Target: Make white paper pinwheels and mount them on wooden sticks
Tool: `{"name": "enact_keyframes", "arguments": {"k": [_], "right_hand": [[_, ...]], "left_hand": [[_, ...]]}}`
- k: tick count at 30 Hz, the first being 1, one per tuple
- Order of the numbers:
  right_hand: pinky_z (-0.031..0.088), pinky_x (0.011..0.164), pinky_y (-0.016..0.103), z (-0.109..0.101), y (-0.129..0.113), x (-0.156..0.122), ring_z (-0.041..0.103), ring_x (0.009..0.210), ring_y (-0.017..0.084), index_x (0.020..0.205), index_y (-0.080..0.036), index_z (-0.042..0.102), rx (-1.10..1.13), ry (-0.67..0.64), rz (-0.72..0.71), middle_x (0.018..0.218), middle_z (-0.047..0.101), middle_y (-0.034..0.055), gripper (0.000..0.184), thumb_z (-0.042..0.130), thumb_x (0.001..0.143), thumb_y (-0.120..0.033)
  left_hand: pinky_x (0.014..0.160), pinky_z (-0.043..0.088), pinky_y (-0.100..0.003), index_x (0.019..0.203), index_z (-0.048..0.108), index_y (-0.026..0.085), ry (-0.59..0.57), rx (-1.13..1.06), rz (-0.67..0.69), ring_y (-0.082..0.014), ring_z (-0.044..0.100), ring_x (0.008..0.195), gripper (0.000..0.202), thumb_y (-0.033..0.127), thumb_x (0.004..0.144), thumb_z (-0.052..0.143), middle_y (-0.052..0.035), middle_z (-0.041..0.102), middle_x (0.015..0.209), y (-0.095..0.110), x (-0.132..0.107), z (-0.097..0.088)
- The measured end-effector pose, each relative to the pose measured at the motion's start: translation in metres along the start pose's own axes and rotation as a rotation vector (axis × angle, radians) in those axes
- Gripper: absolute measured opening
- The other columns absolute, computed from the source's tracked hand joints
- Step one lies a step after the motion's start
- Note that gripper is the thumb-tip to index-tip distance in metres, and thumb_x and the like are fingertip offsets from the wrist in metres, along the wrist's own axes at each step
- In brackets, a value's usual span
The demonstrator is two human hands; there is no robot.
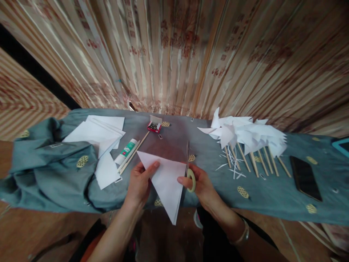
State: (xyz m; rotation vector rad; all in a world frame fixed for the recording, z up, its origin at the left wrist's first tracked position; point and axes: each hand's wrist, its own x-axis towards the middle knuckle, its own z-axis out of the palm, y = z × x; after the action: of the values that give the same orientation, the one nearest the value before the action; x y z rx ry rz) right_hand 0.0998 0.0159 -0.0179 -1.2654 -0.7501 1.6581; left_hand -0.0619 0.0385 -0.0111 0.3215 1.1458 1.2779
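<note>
1. Several white sheets (105,129) overlap well left of the folded paper (165,178), beside bunched grey cloth (54,163).
2. Glue stick (126,151) and loose wooden sticks (143,139): just left of the folded paper, little room there.
3. Small red box (154,126), lid up: beyond the folded paper, bare cloth between.
4. Left hand (139,182) pinches the folded paper's left edge, thumb on top; its lower tip shows past the table's near edge.
5. Right hand (201,182) grips scissors (193,178) at the folded paper's right edge; blade gap, cannot tell.
6. Paper pinwheels (248,134) on sticks, right of the folded paper across open cloth; thin paper strips (235,162) nearby.
7. Dark phone (305,178): farther right of the folded paper.
</note>
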Motion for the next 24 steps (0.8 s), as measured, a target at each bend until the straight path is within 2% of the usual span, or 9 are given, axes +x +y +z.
{"name": "enact_keyframes", "arguments": {"k": [6,9,13,16,18,21,24], "right_hand": [[0.047,0.058,0.023,0.0,-0.011,0.014,0.057,0.06,0.011,0.086,-0.018,0.067,-0.008,0.021,-0.069,0.07,0.068,-0.0018,0.046,0.087,0.048,-0.034],[0.045,0.056,0.022,0.001,-0.015,0.018,0.055,0.058,0.01,0.083,-0.018,0.067,-0.05,0.004,-0.115,0.068,0.066,-0.0029,0.043,0.087,0.049,-0.036],[0.046,0.057,0.025,0.001,-0.012,0.019,0.055,0.059,0.012,0.097,-0.019,0.066,-0.139,-0.057,-0.172,0.068,0.064,-0.002,0.048,0.081,0.061,-0.046],[0.046,0.06,0.027,0.001,0.0,0.012,0.058,0.064,0.014,0.106,-0.017,0.064,-0.229,-0.187,-0.184,0.074,0.065,0.0016,0.053,0.074,0.069,-0.053],[0.046,0.063,0.027,0.003,0.007,0.004,0.059,0.068,0.014,0.11,-0.017,0.063,-0.305,-0.282,-0.169,0.082,0.067,0.0037,0.055,0.073,0.07,-0.055],[0.046,0.067,0.029,0.008,0.011,-0.012,0.06,0.073,0.015,0.114,-0.018,0.063,-0.427,-0.392,-0.08,0.089,0.067,0.0049,0.058,0.07,0.073,-0.058],[0.045,0.07,0.03,0.015,0.007,-0.023,0.059,0.074,0.016,0.111,-0.017,0.065,-0.477,-0.447,-0.021,0.086,0.066,0.0042,0.062,0.069,0.069,-0.063]], "left_hand": [[0.061,0.052,-0.025,0.072,0.075,0.012,-0.252,0.185,-0.172,-0.016,0.065,0.06,0.037,0.03,0.044,0.091,-0.008,0.075,0.074,-0.017,-0.012,-0.008],[0.058,0.052,-0.026,0.071,0.075,0.013,-0.282,0.281,-0.169,-0.0162,0.064,0.057,0.032,0.028,0.046,0.089,-0.0066,0.074,0.069,-0.023,-0.014,-0.012],[0.064,0.054,-0.028,0.077,0.075,0.013,-0.146,0.168,-0.016,-0.0183,0.067,0.064,0.036,0.027,0.048,0.089,-0.0077,0.076,0.076,-0.014,-0.007,-0.014],[0.073,0.055,-0.03,0.086,0.073,0.012,0.006,-0.015,0.126,-0.0193,0.069,0.073,0.044,0.025,0.047,0.089,-0.0075,0.076,0.082,0.003,-0.001,-0.014],[0.075,0.055,-0.03,0.088,0.072,0.013,0.077,-0.102,0.166,-0.0189,0.069,0.075,0.045,0.022,0.046,0.089,-0.0063,0.076,0.084,0.014,0.001,-0.014],[0.076,0.056,-0.033,0.086,0.071,0.013,0.129,-0.159,0.173,-0.02,0.07,0.077,0.044,0.02,0.046,0.089,-0.0063,0.076,0.084,0.023,0.003,-0.015],[0.078,0.056,-0.036,0.088,0.071,0.014,0.129,-0.161,0.2,-0.0224,0.07,0.079,0.045,0.02,0.047,0.089,-0.0063,0.076,0.085,0.024,0.005,-0.016]]}}
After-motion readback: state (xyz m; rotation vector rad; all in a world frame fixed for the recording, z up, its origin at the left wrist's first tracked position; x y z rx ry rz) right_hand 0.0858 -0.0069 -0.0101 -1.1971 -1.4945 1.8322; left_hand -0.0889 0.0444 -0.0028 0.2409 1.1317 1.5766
